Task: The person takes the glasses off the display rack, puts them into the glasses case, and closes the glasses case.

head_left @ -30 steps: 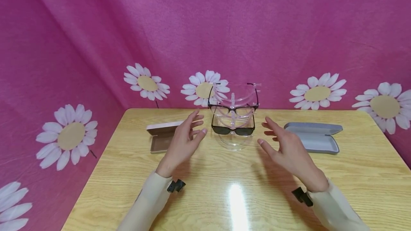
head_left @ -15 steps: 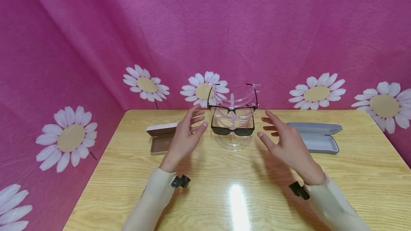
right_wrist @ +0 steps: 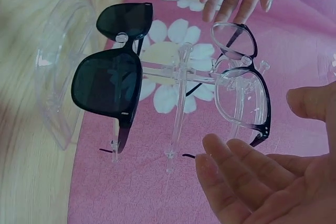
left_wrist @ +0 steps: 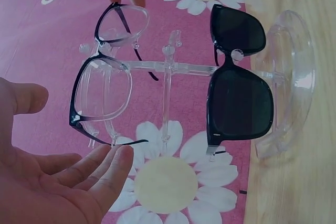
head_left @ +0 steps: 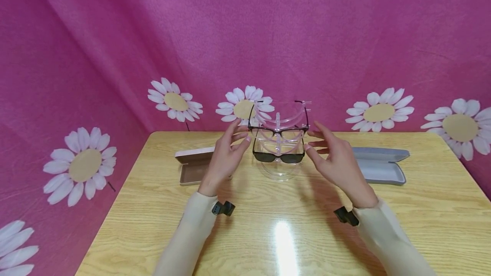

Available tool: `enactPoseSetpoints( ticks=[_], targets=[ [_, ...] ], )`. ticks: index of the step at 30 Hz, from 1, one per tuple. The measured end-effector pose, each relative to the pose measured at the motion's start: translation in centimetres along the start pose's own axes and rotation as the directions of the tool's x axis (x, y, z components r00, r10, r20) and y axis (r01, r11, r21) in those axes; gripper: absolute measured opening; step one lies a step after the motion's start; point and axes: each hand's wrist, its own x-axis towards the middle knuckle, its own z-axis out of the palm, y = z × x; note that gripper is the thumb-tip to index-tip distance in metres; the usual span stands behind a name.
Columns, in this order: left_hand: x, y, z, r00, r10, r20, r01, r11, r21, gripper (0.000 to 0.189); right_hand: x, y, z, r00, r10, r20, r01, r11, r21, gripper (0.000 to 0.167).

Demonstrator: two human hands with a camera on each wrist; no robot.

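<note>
A clear plastic display stand (head_left: 279, 177) carries two pairs, one above the other. On its upper tier sit black-framed eyeglasses (head_left: 277, 131) with clear lenses. Dark-lensed sunglasses (head_left: 268, 157) rest on the tier below. My left hand (head_left: 226, 156) is at the left side of the eyeglasses, fingers extended, fingertips right by the temple in the left wrist view. On the other side my right hand (head_left: 337, 163) is held the same way, its fingertips close to the right hinge. Neither hand's fingers curl round the frame.
An opened glasses case with a brown inside (head_left: 192, 173) lies on the wooden table (head_left: 253, 233) at left, partly behind my left hand. At right lies an opened grey case (head_left: 383, 169). A pink flowered curtain (head_left: 307, 46) hangs behind the table.
Both hands have moved forward and inward, closing in on the two sides of the eyeglasses. The stand, both pairs and the cases stay where they were.
</note>
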Motion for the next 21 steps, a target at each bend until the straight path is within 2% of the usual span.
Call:
enactPoseSetpoints(
  ticks=[13, 21],
  targets=[
    [1.4, -0.1, 0.4, 0.999, -0.039, -0.023, 0.039, 0.999, -0.027, 0.058, 1.6, 0.3, 1.1, 0.997, 0.074, -0.031, -0.073, 0.996, 0.057, 0.059],
    [2.3, -0.2, 0.9, 0.998, -0.065, -0.027, 0.061, 0.991, -0.121, 0.052, 2.3, 0.5, 1.5, 0.991, 0.134, 0.004, -0.133, 0.984, 0.119, 0.062]
  ],
)
